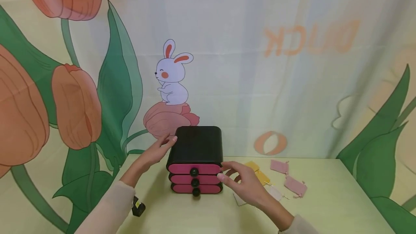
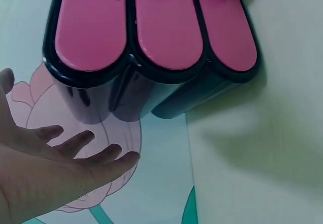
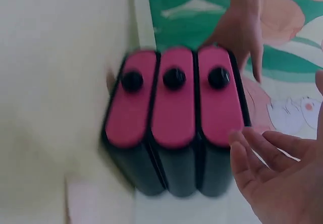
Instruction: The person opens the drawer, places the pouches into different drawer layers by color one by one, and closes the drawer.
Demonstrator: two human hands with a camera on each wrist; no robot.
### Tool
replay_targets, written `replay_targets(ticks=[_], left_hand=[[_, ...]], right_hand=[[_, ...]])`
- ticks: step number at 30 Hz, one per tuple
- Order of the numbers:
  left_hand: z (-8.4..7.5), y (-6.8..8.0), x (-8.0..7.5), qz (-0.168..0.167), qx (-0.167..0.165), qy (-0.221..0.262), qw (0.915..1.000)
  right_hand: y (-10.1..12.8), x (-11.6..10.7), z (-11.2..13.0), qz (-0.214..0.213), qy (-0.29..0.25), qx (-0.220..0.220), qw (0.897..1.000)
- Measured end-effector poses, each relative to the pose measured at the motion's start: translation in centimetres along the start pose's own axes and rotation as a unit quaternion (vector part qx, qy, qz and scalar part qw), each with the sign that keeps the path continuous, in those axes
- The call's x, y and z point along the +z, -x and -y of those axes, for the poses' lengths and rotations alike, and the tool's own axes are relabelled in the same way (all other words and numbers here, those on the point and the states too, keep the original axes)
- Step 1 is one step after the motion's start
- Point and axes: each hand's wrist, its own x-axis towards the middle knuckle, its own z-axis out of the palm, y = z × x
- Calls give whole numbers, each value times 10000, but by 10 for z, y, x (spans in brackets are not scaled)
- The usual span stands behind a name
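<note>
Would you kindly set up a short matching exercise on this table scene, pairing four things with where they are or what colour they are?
Things:
1. drawer box
2. left hand
3. pink pouches
4. yellow pouch

Descriptions:
A. open, by the box's upper left corner
B. black shell with three pink fronts and black knobs
C. lying on the table to the far right of the box
D. just behind the right hand

Pairs: 1-B, 2-A, 3-C, 4-D
</note>
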Motion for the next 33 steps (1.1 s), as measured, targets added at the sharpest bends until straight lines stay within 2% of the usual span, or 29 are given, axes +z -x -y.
replay_targets(ticks=[2,6,9,13,21,26,33], left_hand=[[2,-3,2,77,-113,239,9996],[6,-9,9,134,-294,586,9978],[9,-15,14,116,-378,793,9961],[12,-19,21,61,-499,1016,9936],[23,-21,30,-54,-618,1361,9887],[30,-20,29,-64,-710,1617,9843],[29,-23,29,63,-695,1740,9823]], right_hand=[[-3,13,2,164,-291,208,9992],[-11,43,-2,380,-504,405,9972],[-19,62,-4,419,-878,560,9937],[-29,81,-5,265,-1484,914,9843],[-41,103,-1,-197,-2006,1545,9672],[-42,115,6,-402,-2186,1591,9619],[-44,123,10,-728,-2382,1562,9558]])
